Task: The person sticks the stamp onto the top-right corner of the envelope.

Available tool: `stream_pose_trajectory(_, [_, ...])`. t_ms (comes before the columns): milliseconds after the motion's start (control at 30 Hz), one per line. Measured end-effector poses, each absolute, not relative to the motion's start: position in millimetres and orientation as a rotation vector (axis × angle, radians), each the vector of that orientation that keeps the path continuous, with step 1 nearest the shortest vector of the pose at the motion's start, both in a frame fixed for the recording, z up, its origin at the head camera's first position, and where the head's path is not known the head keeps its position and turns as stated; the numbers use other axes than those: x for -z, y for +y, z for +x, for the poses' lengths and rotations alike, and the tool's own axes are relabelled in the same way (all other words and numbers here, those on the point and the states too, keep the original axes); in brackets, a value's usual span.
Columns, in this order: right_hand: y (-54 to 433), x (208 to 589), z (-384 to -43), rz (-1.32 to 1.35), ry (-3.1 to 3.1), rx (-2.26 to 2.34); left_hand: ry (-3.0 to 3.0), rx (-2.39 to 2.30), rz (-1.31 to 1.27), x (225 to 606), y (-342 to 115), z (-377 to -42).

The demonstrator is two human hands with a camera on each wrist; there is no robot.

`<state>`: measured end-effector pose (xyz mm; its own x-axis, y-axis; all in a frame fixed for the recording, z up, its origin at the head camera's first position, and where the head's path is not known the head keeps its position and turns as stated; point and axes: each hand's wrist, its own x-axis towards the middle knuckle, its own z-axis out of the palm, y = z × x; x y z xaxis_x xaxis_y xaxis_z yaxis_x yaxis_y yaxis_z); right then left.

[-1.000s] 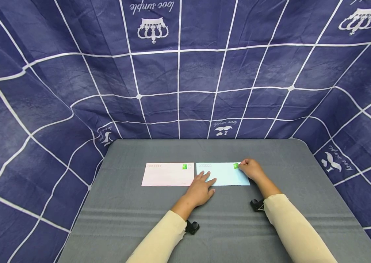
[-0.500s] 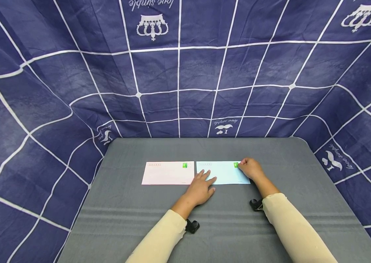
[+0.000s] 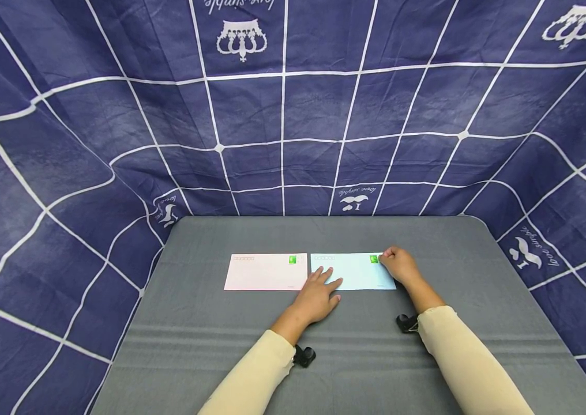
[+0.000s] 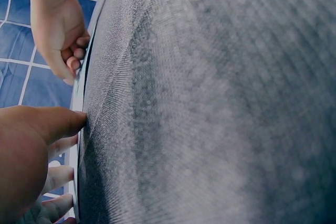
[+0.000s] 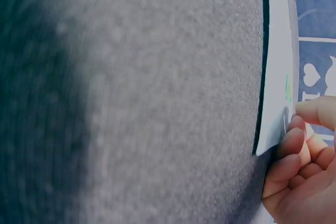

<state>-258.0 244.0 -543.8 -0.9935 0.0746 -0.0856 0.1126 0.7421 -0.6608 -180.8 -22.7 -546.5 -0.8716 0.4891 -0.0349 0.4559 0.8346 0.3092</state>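
A pale blue envelope [image 3: 352, 276] lies flat on the grey table, with a green stamp [image 3: 374, 259] at its upper right. My left hand [image 3: 316, 297] rests spread over its lower left part, fingers straight; in the left wrist view that hand's thumb [image 4: 65, 123] lies along the envelope's near edge. Beside the stamp my right hand [image 3: 399, 266] has its fingers curled, thumb and index tips together at the envelope's right side. In the right wrist view its fingers [image 5: 286, 169] curl in just off the green patch; I see nothing between them.
Left of the blue envelope lies a pink envelope [image 3: 264, 274] with its own green stamp [image 3: 292, 260], a narrow gap between the two. Grey cloth covers the table [image 3: 194, 346]. A blue curtain [image 3: 319, 109] with white lines stands behind and at both sides.
My right fingertips shift a little left, then back right beside the stamp. The left hand and both envelopes stay in place; the view tilts slightly.
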Motion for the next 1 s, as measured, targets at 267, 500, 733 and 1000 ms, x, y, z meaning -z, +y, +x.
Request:
stream_pose_trajectory(267, [249.8,543.1,-255.8,0.151,2.867,1.173,2.914,-0.460,0.761,546.4,-22.2,-180.4])
stream_pose_trajectory(500, [250.5,544.5,-251.7,-0.033,2.896,1.133,2.908,-0.438,0.745,548.1,-22.3,-181.0])
stream_pose_trajectory(733, [249.1,548.6,-252.7,-0.130,2.903,1.145,2.905,-0.446,0.746,546.7,-22.4,-180.9])
stream_pose_trajectory(1000, [248.5,550.5,-255.2,-0.145,2.906,1.145,2.899,-0.441,0.747,544.8,-22.5,-180.2])
